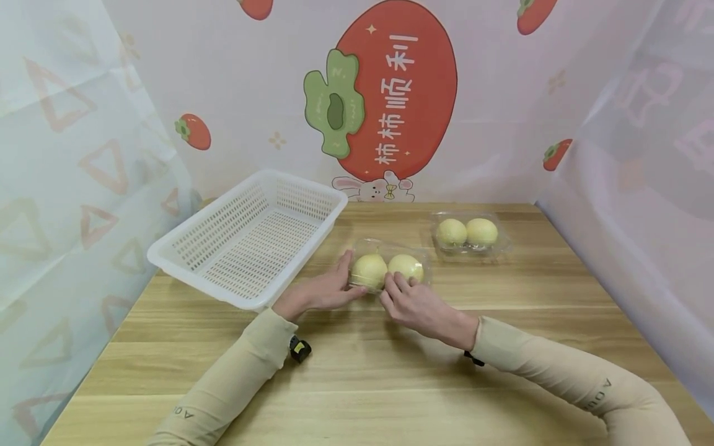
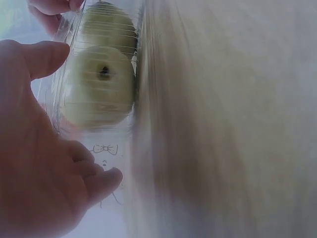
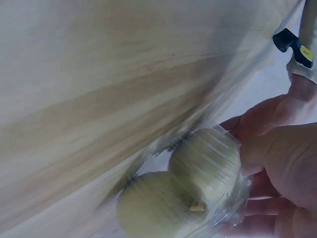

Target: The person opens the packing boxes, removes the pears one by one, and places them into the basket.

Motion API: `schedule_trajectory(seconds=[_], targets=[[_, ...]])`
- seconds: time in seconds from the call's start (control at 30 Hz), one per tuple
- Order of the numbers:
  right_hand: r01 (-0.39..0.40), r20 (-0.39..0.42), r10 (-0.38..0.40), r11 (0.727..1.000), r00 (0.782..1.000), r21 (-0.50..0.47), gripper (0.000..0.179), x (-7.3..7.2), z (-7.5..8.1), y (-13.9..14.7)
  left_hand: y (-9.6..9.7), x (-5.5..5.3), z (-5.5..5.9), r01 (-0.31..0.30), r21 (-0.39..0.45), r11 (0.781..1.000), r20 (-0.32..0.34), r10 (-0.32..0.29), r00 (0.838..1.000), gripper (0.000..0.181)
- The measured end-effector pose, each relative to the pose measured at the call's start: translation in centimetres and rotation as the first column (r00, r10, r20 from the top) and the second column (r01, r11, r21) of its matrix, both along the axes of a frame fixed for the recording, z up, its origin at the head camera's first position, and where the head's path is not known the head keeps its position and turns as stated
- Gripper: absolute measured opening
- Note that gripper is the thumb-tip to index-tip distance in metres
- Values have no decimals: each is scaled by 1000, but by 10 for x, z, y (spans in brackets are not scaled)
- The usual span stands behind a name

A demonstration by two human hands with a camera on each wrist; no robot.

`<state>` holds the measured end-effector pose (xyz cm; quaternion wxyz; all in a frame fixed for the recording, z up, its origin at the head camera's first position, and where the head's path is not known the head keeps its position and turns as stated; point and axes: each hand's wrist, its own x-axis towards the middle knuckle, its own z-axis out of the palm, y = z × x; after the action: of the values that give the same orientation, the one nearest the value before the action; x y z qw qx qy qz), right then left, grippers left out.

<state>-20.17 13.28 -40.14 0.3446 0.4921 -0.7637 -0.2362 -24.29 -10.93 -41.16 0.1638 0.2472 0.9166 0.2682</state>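
Observation:
A clear plastic clamshell box (image 1: 390,246) with two pale yellow pears (image 1: 370,271) inside sits near the table's middle. My left hand (image 1: 326,288) is at its left end, fingers along the side and thumb stretched toward the front edge. In the left wrist view, the left thumb (image 2: 47,57) reaches the box's edge while the other fingers extend past its end. My right hand (image 1: 415,303) has curled fingers on the front edge, gripping the plastic there. Seen from the right wrist, a pear with a short stem (image 3: 197,205) shows through the plastic.
A second clear box (image 1: 468,249) holding two pears stands farther back on the right. On the left is a white slotted plastic basket (image 1: 245,296). Beneath everything lies a wood-grain tabletop (image 1: 357,384), with a printed cloth backdrop (image 1: 491,124) behind and at both sides.

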Motion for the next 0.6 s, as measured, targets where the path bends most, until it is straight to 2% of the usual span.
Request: schedule_trajectory(seconds=[0.13,0.3,0.4,0.6], targets=[[-23,2,23,1000,1000,8,40,-1,1,0,1,1,1,-17,-12,1000,-23,16,1000,102],[-50,32,50,999,998,16,44,-5,4,1,2,2,2,-46,-14,999,-39,46,998,101],[-77,66,77,997,995,0,37,-8,6,2,3,4,2,-66,-20,998,-44,65,997,99],[-107,123,109,994,986,-27,11,-13,12,5,4,6,3,-94,-20,995,-47,93,995,94]])
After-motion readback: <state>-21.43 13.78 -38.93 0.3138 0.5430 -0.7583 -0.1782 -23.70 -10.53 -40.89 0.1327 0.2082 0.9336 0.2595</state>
